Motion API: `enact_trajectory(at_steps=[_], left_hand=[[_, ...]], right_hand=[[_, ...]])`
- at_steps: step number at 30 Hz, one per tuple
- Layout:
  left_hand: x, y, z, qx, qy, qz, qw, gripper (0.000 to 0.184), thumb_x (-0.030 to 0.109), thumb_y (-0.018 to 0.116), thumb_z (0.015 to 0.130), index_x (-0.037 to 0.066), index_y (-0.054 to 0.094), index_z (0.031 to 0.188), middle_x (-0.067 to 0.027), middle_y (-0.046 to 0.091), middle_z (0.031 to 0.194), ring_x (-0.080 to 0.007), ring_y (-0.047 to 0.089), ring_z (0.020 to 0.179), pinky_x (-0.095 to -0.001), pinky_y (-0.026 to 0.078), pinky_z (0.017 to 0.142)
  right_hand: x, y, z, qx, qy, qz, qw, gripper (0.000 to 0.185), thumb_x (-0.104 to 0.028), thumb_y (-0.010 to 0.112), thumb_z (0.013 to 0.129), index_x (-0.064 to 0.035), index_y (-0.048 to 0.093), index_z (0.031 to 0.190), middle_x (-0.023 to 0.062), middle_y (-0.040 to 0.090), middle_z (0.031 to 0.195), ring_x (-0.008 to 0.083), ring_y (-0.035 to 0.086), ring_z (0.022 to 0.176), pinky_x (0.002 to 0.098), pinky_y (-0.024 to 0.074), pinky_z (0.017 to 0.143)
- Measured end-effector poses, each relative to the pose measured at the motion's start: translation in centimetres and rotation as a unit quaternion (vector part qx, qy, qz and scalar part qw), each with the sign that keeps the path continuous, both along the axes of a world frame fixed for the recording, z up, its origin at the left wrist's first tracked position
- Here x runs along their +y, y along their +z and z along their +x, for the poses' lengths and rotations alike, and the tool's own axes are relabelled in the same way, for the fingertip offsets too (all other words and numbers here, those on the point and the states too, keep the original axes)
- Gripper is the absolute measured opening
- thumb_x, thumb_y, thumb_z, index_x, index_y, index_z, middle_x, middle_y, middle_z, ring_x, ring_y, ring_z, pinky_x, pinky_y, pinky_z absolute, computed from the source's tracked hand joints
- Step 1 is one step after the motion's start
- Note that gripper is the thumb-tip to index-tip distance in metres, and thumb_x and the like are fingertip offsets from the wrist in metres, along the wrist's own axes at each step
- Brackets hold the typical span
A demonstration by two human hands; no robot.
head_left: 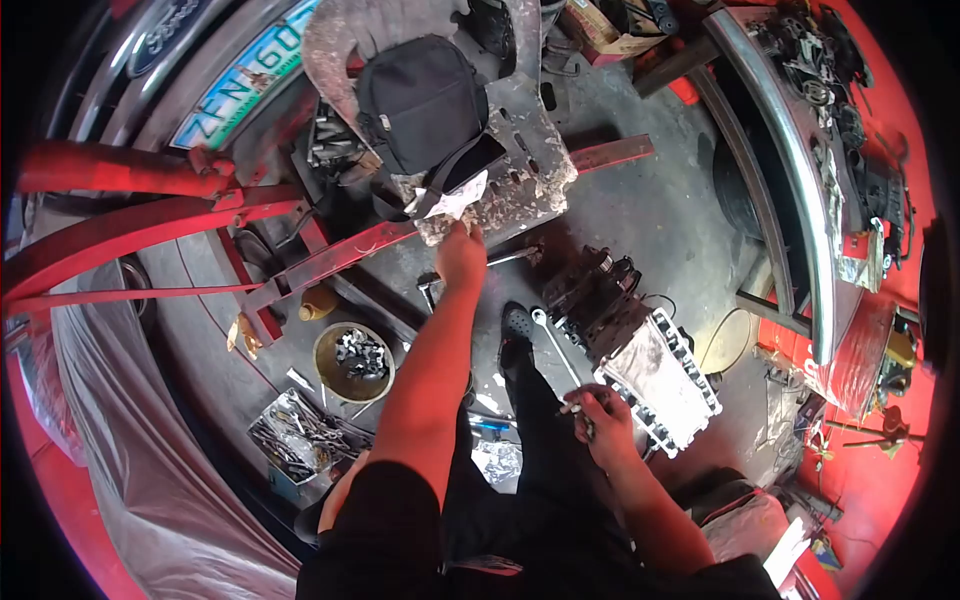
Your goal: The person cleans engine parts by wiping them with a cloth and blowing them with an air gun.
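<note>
My left hand (461, 252) reaches forward to the front edge of a worn, stained chair (520, 185). Its fingers are closed at a crumpled white paper or cloth (455, 198) beside the strap of a black bag (422, 105). My right hand (604, 420) is lower right, fingers curled round small metal parts (588, 424) that I cannot make out exactly. Just beyond it a long wrench (556, 345) lies near an engine block (655, 375) on the floor.
A red metal frame (340, 250) crosses the left side. On the floor are a round basin of small parts (352, 362) and a tray of tools (300, 435). A curved chrome bumper (790, 150) stands at right. Another person's arm (342, 492) shows at lower left.
</note>
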State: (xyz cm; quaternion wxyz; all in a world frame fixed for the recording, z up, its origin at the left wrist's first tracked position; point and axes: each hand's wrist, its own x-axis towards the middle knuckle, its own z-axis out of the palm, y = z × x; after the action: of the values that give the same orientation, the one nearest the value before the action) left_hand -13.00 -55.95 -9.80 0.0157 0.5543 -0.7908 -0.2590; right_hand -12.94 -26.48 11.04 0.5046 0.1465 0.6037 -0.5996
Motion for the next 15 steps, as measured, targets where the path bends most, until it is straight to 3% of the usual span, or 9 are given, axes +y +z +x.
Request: enact_trajectory(at_steps=[5, 7, 8, 10, 11, 13, 15], left_hand=[[-4.2, -6.5, -5.1, -0.124, -0.035, -0.049, 0.990, 0.035, 0.039, 0.056, 0.092, 0.005, 0.057, 0.100, -0.0146, 0.070, 0.084, -0.0333, 0.069, 0.085, -0.0436, 0.056, 0.071], [-4.5, -11.6, -4.6, -0.087, -0.001, -0.085, 0.993, 0.026, 0.032, 0.055, 0.092, 0.007, 0.060, 0.095, -0.0144, 0.069, 0.084, -0.0321, 0.069, 0.085, -0.0437, 0.055, 0.070], [-4.7, -11.2, -4.5, -0.091, -0.006, -0.085, 0.992, 0.026, 0.032, 0.055, 0.092, 0.007, 0.060, 0.095, -0.0144, 0.069, 0.084, -0.0321, 0.069, 0.085, -0.0437, 0.055, 0.070], [-4.0, -9.2, -4.0, 0.035, 0.010, 0.062, 0.997, 0.017, 0.026, 0.056, 0.088, 0.010, 0.060, 0.086, -0.0137, 0.067, 0.082, -0.0322, 0.067, 0.082, -0.0464, 0.054, 0.068], [-3.5, -8.5, -3.7, 0.031, 0.004, 0.064, 0.997, 0.017, 0.026, 0.056, 0.088, 0.010, 0.060, 0.086, -0.0137, 0.067, 0.082, -0.0322, 0.067, 0.082, -0.0464, 0.054, 0.068], [-2.6, -6.9, -2.6, -0.012, -0.165, -0.136, 0.977, 0.013, 0.023, 0.059, 0.082, 0.010, 0.057, 0.079, -0.0130, 0.064, 0.077, -0.0342, 0.064, 0.077, -0.0484, 0.052, 0.066], [-1.8, -4.8, -1.0, 0.068, -0.177, -0.132, 0.973, 0.015, 0.017, 0.063, 0.076, 0.007, 0.052, 0.072, -0.0136, 0.059, 0.075, -0.0362, 0.061, 0.077, -0.0494, 0.050, 0.067]], right_hand=[[3.0, -1.3, -2.5, 0.009, -0.022, 0.067, 0.997, 0.017, -0.017, 0.057, 0.096, -0.0013, 0.058, 0.102, 0.0157, 0.068, 0.093, 0.0087, 0.050, 0.049, 0.0213, 0.0371, 0.041], [3.3, -1.7, -3.2, -0.001, -0.031, 0.067, 0.997, 0.017, -0.018, 0.057, 0.096, -0.0013, 0.057, 0.101, 0.0156, 0.068, 0.094, 0.0088, 0.050, 0.050, 0.0213, 0.0377, 0.042], [3.3, -1.9, -3.5, -0.002, -0.041, 0.072, 0.997, 0.017, -0.017, 0.057, 0.096, -0.0009, 0.057, 0.102, 0.0154, 0.068, 0.094, 0.0088, 0.051, 0.050, 0.0211, 0.0378, 0.042], [3.6, -2.2, -3.9, 0.005, -0.050, 0.074, 0.996, 0.020, -0.018, 0.056, 0.097, 0.0008, 0.056, 0.106, 0.0151, 0.068, 0.095, 0.0084, 0.051, 0.052, 0.0204, 0.0381, 0.043], [3.4, -2.2, -4.5, 0.001, -0.056, 0.076, 0.996, 0.020, -0.018, 0.056, 0.097, 0.0008, 0.056, 0.106, 0.0151, 0.068, 0.095, 0.0084, 0.051, 0.052, 0.0204, 0.0381, 0.043], [2.6, -2.1, -6.0, 0.062, -0.020, 0.066, 0.996, 0.021, -0.016, 0.055, 0.097, 0.0014, 0.056, 0.109, 0.0153, 0.068, 0.098, 0.0078, 0.051, 0.053, 0.0206, 0.0386, 0.043], [1.5, -2.7, -7.3, 0.097, -0.030, 0.084, 0.991, 0.021, -0.013, 0.054, 0.097, 0.0013, 0.056, 0.112, 0.0142, 0.068, 0.101, 0.0074, 0.050, 0.054, 0.0213, 0.0394, 0.044]])
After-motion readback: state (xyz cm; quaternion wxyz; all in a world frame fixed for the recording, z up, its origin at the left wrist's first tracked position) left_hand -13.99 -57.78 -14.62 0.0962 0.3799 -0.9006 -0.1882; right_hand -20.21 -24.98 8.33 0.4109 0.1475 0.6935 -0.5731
